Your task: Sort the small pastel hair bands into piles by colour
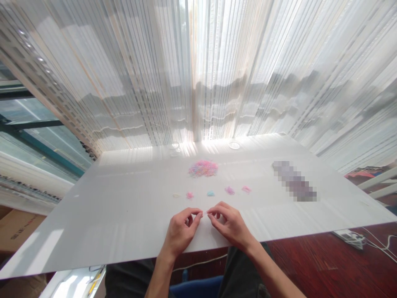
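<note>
My left hand and my right hand meet over the near part of the white table, thumb and forefinger pinched on each. Between the fingertips is a small, pale, thin loop-like thing, too faint to name surely. Just beyond lie little bunches in a row: a pale yellowish one, a pink one, a turquoise one, a purple one and a light pink one. Farther back spreads a mixed pile of thin coloured loops, resembling small elastic bands.
Two clear round pieces, a left one and a right one, sit at the back of the white table. A blurred-out object lies to the right. Striped sheer curtains hang behind. A cardboard box stands at left.
</note>
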### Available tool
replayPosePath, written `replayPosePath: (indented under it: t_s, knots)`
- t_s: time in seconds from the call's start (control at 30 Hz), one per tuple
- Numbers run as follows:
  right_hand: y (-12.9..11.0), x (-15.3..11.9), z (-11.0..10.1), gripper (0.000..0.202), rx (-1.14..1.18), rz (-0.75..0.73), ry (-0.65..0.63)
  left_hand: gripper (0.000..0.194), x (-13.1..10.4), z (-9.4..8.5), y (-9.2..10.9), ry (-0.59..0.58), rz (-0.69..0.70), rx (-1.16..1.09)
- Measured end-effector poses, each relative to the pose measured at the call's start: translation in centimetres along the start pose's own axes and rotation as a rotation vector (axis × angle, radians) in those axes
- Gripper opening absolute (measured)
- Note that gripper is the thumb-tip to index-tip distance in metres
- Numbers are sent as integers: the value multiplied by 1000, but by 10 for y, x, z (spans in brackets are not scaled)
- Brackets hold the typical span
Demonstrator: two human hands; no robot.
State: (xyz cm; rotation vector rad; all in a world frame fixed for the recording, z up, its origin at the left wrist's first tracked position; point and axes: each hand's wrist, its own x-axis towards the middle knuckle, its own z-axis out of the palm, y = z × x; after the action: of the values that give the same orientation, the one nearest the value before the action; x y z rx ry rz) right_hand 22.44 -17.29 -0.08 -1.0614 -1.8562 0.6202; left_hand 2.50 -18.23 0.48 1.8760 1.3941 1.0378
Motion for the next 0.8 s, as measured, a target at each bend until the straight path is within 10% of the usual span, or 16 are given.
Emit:
replayPosePath:
  t_s: [0.3, 0.63, 0.8]
  knots:
    - [-3, 7, -5, 10, 4, -5, 4, 19, 7, -6, 0, -72, 16, -44]
    - [11, 114, -36, 12, -61, -286, 69, 12, 117, -37, 13, -43, 323, 74]
    - [21, 125, -43, 17, -70, -351, 33, 15, 124, -33, 0, -55, 401, 75]
